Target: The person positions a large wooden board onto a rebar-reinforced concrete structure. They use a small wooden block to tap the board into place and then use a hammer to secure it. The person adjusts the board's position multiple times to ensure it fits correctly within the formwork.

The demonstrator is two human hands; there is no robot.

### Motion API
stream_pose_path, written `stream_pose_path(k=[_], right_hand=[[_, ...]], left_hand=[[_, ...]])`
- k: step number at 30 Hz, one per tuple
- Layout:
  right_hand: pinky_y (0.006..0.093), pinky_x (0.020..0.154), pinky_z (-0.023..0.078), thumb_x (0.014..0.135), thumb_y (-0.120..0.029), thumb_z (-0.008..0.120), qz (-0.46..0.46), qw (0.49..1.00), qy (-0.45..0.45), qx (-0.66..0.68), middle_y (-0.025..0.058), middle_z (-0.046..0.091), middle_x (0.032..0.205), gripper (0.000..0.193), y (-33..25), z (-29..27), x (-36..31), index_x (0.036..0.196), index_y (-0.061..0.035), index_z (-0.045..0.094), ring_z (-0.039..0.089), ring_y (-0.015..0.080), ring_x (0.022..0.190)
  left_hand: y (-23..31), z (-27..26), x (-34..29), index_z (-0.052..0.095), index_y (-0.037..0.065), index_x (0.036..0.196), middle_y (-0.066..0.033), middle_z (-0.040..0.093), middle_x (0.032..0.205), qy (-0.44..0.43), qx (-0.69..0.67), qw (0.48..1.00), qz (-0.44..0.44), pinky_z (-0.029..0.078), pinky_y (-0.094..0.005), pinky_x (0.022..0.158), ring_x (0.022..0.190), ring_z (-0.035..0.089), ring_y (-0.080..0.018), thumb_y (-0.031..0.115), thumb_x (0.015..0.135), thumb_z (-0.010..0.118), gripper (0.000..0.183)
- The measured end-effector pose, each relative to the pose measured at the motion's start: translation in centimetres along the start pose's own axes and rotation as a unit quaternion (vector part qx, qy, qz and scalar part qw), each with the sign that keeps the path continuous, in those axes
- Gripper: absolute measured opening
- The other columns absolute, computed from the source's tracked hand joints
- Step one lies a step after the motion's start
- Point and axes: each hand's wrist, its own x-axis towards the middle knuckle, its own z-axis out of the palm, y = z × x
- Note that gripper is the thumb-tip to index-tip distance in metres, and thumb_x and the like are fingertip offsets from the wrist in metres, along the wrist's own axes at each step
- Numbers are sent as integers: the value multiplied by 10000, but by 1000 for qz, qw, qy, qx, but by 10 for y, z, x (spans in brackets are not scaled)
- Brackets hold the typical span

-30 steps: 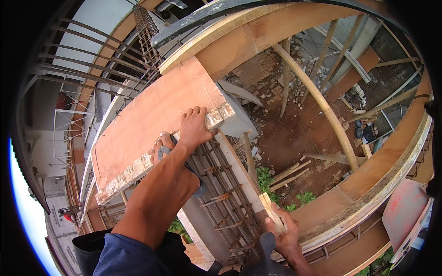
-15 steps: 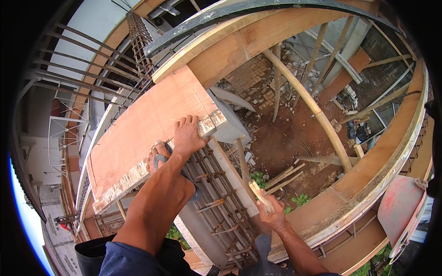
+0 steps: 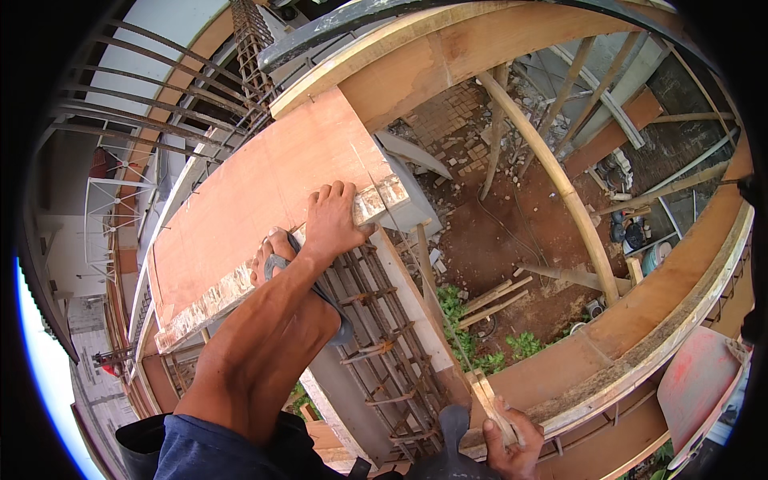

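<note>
My left hand (image 3: 331, 218) grips the near edge of a pinkish plywood panel (image 3: 256, 188), fingers over the top and thumb at the side. A sandalled foot (image 3: 278, 254) presses on the same panel just left of that hand. At the lower right my right hand (image 3: 514, 442) is closed round the pale wooden handle of a hand saw (image 3: 485, 390). Its blade, seen edge-on as a thin dark line, runs up and left to the panel's right end, where a timber strip (image 3: 381, 200) borders the edge.
A rebar cage (image 3: 376, 320) lies in the formwork trough below the panel. Bare rebar rods (image 3: 152, 104) stick out at the upper left. Curved plywood formwork (image 3: 632, 320) rings a deep drop to a dirt floor (image 3: 496, 232), crossed by a bamboo pole (image 3: 552, 176).
My right hand has drawn the saw handle down and to the right, toward me, and more of the blade shows. My left hand stays on the panel, its fingers shifted slightly.
</note>
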Motion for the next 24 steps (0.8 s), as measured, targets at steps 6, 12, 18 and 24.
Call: stream_pose_path(k=[6,12,18,24], right_hand=[[322,777,587,920,-32,725,15,995,41,92,227,755,1074,294,61,45,70,1193,74,695,739,209,925],[406,775,596,948,-97,694,-13,999,16,34,278,709,1122,346,109,111,7,1272,-12,607,734,423,951],[385,765,586,945,-86,687,-61,997,-46,-11,261,716,1048,336,129,59,42,1268,-28,611,733,351,923],[319,708,558,958,-100,693,53,997,-52,29,191,747,926,246,78,44,42,1177,0,642,711,152,818]], left_hand=[[-7,3,11,574,22,1144,-156,596,1098,43,13,999,-6,413,-465,978,1100,562,-361,393,687,856,653],[7,-2,-3,603,33,1167,-154,610,1142,-9,15,999,-50,388,-490,1037,1166,559,-346,432,691,847,667],[7,-2,-4,603,18,1181,-162,619,1164,-3,10,999,-41,406,-483,1023,1176,566,-338,410,709,829,654],[3,0,-2,602,17,1189,-167,616,1129,-12,4,999,-34,415,-481,1004,1156,575,-342,407,690,831,674]])
